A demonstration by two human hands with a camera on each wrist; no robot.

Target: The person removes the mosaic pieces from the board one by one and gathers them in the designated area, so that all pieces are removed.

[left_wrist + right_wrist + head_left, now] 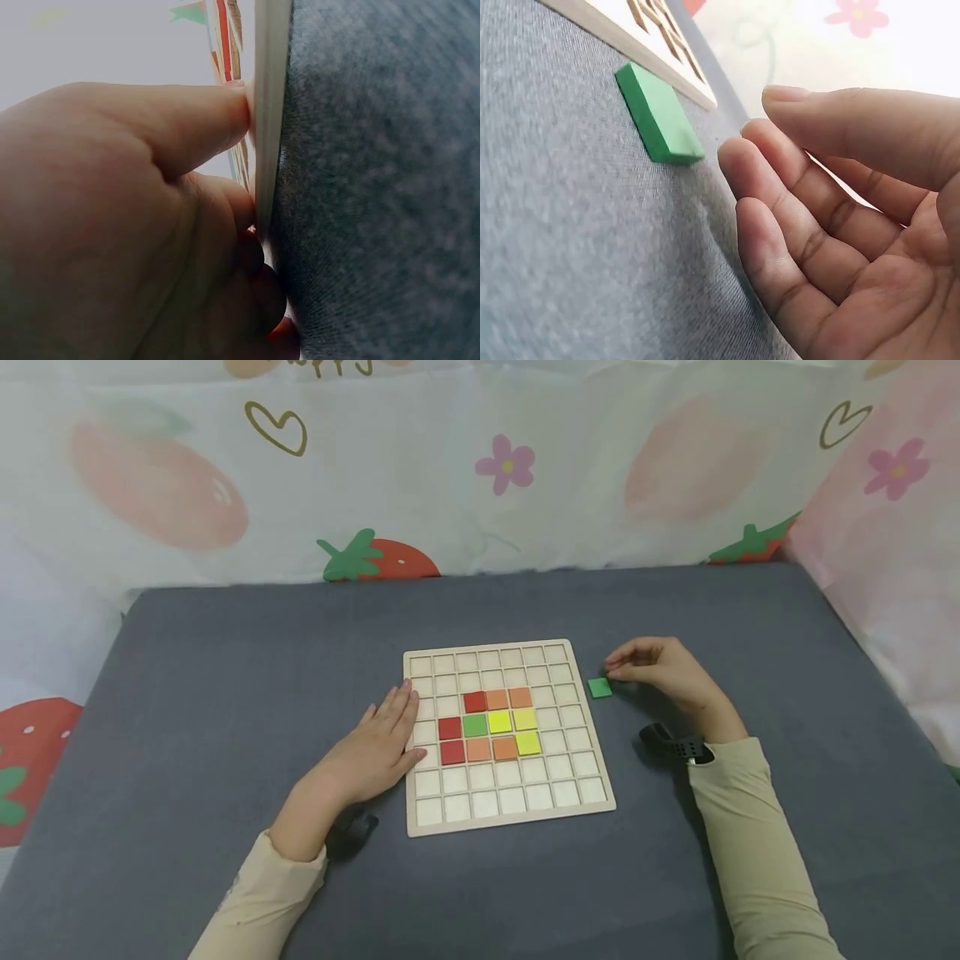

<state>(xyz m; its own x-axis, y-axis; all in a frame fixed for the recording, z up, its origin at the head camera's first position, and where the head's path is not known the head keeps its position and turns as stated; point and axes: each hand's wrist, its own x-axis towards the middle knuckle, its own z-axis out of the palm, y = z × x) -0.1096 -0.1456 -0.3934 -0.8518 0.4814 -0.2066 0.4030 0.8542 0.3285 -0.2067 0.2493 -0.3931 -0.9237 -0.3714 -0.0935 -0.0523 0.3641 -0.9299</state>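
A square wooden grid board (510,820) lies on the table, with colored square tiles in its middle cells. My left hand (367,755) rests along the board's left edge, fingers extended over the rim. In the left wrist view, the thumb (187,124) touches the rim. To the right of the board, a loose green tile (599,687) lies flat on the cloth. Bent fingers of my right hand (667,678) hover just beside it, holding nothing. The right wrist view has a gap between the fingertips (739,161) and this tile.
On the board sit red tiles (449,728), orange tiles (497,699), yellow tiles (525,719) and one green tile (475,725). Dark grey cloth (225,710) covers the table. A printed curtain (420,460) hangs behind its far edge. Dark straps (675,745) circle the wrists.
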